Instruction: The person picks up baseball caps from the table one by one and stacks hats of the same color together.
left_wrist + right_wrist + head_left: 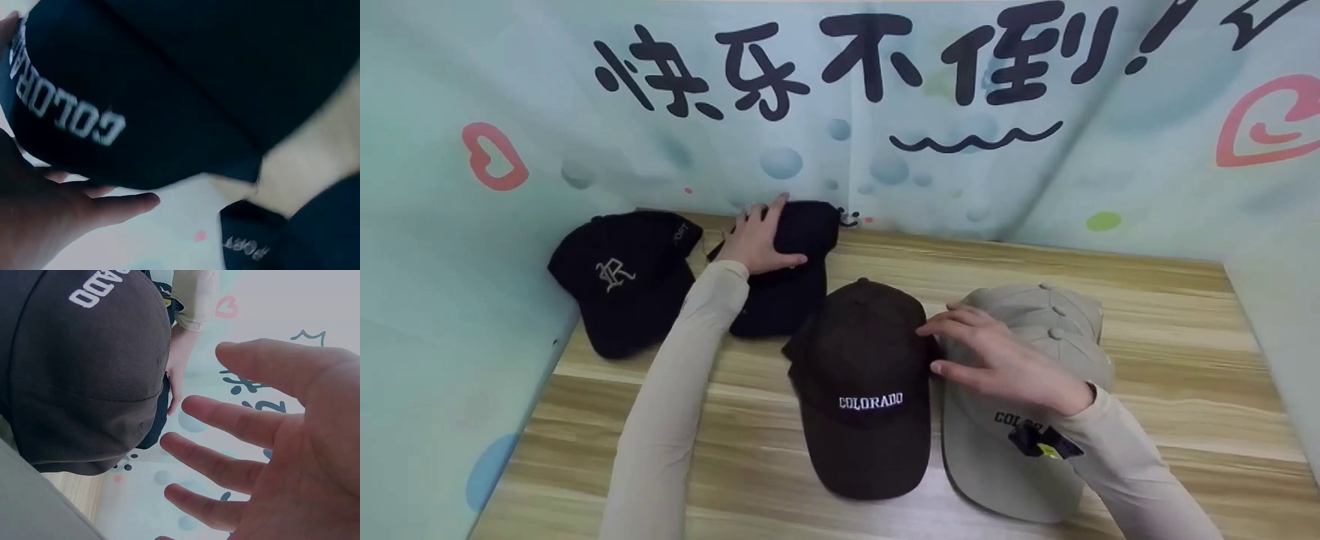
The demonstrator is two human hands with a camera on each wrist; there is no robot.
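Observation:
My left hand (757, 240) reaches to the back of the wooden table (1155, 360) and grips the crown of a black cap (784, 300). The left wrist view shows that black cap (169, 84) with white COLORADO lettering, my left hand (45, 219) curled round its edge. A dark brown COLORADO cap (862, 375) lies in the middle, brim toward me. My right hand (997, 360) hovers with straight, spread fingers over a stack of beige caps (1050, 315), fingertips close beside the brown cap (84, 371). In the right wrist view my right hand (270, 455) holds nothing.
Another black cap (619, 281) with a pale embroidered letter lies at the back left, its PORT-lettered side (264, 242) close to the held cap. A printed banner (885, 112) walls in the table at the back and both sides. A black and yellow tag (1046, 444) hangs on the beige cap.

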